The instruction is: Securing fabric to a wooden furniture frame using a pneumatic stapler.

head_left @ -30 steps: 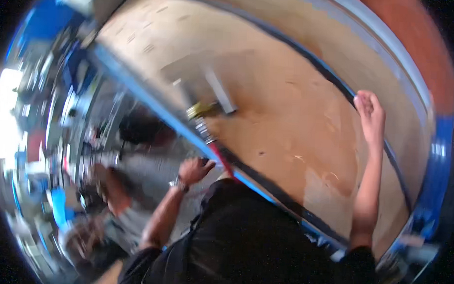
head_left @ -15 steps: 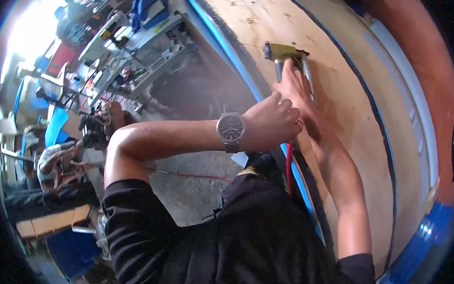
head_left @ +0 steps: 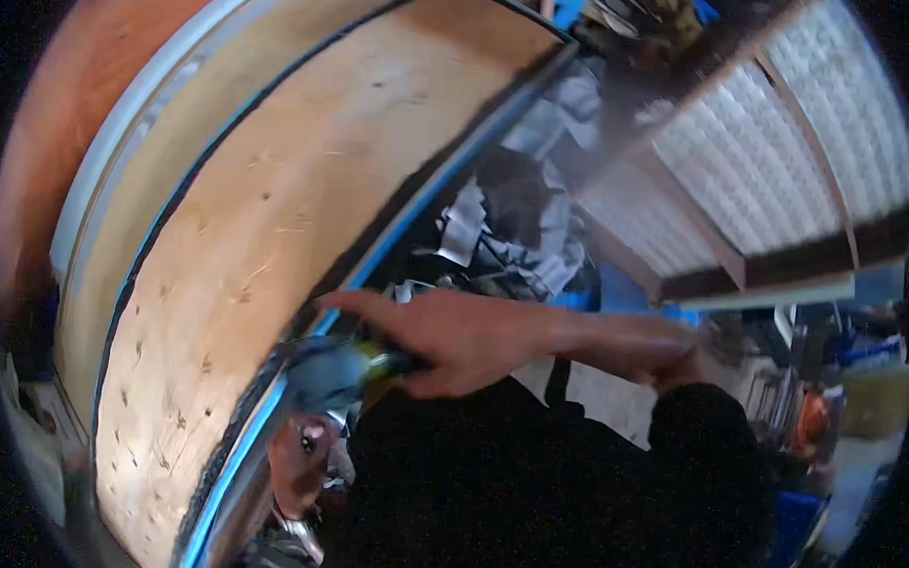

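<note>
My right hand is closed around a blurred staple gun with a dark and olive body. One of its digits stretches out toward the panel's edge. The staple gun sits over the black and blue edging of a curved wooden panel. Just below it, my left hand is curled beside the same edging, with a ring on one finger and a metal watch at the wrist. Whatever its fingers hold is hidden. Small dark marks are scattered over the wood.
Past the edging lie crumpled silvery sheets and dark clutter. A framed panel with pale quilted-looking sections leans at the upper right. Behind the wooden panel rises an orange-brown surface. Shop items crowd the right side.
The view has swung round, so the panel now lies on the left. The staple gun has moved from the wood to the panel's edge. My left hand now lies lower, near the edging.
</note>
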`<state>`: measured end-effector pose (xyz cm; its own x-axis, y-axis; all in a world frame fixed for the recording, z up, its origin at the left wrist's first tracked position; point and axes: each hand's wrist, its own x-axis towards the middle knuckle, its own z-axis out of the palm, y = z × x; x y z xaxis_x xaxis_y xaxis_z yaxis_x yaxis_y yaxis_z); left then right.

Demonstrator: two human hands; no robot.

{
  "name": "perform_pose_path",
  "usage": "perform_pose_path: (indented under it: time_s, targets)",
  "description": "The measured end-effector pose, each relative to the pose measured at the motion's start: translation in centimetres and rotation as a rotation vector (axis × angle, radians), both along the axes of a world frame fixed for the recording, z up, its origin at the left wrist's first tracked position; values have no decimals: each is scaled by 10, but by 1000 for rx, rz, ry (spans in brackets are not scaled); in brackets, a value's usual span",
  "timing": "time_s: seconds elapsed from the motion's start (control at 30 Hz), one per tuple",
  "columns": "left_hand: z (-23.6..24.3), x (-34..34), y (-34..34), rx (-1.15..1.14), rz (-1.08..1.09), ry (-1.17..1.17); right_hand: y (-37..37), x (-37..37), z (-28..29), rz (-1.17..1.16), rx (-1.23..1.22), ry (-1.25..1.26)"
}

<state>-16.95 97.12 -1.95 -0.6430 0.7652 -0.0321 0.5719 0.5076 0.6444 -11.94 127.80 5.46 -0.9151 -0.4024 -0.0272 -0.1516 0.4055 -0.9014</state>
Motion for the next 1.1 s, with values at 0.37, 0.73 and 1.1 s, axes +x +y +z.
perform_pose_path:
  time_s: [0.37, 0.73, 1.1]
  targets:
    - [40, -73, 234, 129, 7, -87, 119, 246, -129, -1208, -85, -394]
    - [-29, -127, 408, 237, -2, -162, 294, 230, -38, -1829, -353, 46]
    - [-46, -69, 552, -39, 21, 280, 521, 33, 164, -1239, -21, 1076]
